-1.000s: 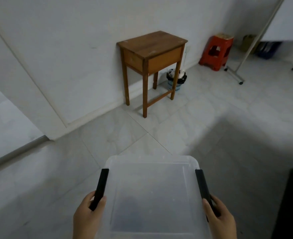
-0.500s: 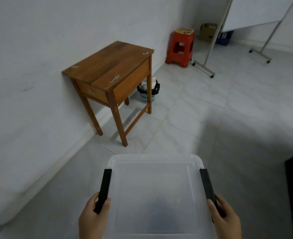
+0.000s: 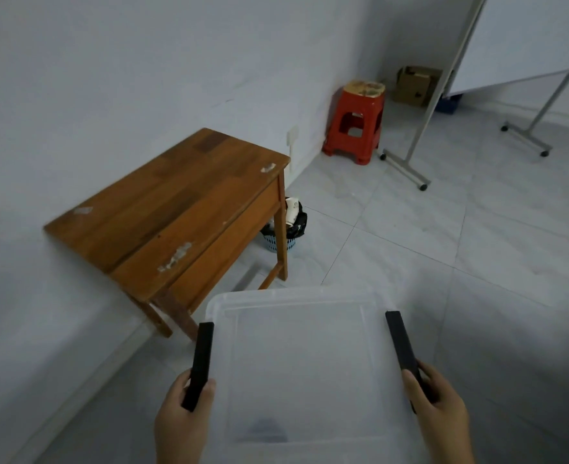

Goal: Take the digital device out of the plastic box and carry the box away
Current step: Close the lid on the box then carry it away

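Note:
I hold a clear plastic box (image 3: 296, 356) with a closed translucent lid in front of me, above the floor. My left hand (image 3: 184, 416) grips the black latch handle on its left side. On the right side my right hand (image 3: 438, 410) grips the other black handle. A dark blurred shape (image 3: 265, 430) shows through the lid near the box's near edge; I cannot tell what it is. A small wooden table (image 3: 175, 202) stands against the wall, just ahead and left of the box, its top bare.
A small blue bin (image 3: 284, 229) with a black liner sits under the table's far side. A red plastic stool (image 3: 356, 125) stands by the wall further on, a cardboard box (image 3: 413, 83) behind it. A whiteboard on a wheeled stand (image 3: 410, 169) occupies the far right.
The view has closed in on the wooden table, which now lies close ahead on the left. Both hands keep the same grip on the box handles.

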{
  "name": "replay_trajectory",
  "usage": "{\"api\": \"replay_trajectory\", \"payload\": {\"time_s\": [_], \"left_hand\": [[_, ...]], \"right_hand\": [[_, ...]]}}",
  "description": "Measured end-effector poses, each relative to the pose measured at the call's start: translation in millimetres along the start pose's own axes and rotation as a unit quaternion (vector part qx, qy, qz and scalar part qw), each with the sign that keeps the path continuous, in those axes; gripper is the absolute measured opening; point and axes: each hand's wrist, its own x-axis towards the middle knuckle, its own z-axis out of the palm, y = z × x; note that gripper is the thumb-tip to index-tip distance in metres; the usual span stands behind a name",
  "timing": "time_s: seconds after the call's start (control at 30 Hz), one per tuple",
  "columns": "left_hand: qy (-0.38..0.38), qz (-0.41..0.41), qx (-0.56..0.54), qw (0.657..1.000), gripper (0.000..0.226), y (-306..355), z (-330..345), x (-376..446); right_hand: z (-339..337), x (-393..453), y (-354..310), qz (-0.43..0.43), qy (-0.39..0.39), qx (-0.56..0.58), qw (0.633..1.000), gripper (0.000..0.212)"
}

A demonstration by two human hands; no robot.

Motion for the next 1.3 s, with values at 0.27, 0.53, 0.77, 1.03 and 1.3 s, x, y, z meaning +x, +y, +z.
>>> {"api": "replay_trajectory", "payload": {"time_s": [0.27, 0.53, 0.77, 1.03, 1.3], "left_hand": [[-0.018, -0.011, 0.026, 0.999, 0.038, 103.6, 104.2, 121.5], [-0.055, 0.070, -0.045, 0.995, 0.034, 248.7, 173.4, 226.1], [0.039, 0.031, -0.088, 0.995, 0.031, 316.4, 187.3, 309.0], [0.207, -0.020, -0.111, 0.972, 0.040, 319.3, 145.9, 359.4], [0.316, -0.073, -0.123, 0.938, 0.044, 303.2, 87.3, 394.0]], "right_hand": [[67.2, 159.4, -71.2, -0.016, 0.014, -0.006, 1.000, 0.025], [126.5, 300.9, -182.7, -0.063, 0.035, -0.001, 0.997, 0.022], [222.0, 412.6, -288.1, -0.144, -0.089, -0.019, 0.985, 0.018], [386.8, 464.8, -375.1, -0.257, -0.341, -0.105, 0.898, 0.034], [512.2, 418.6, -398.4, -0.288, -0.471, -0.129, 0.824, 0.038]]}}
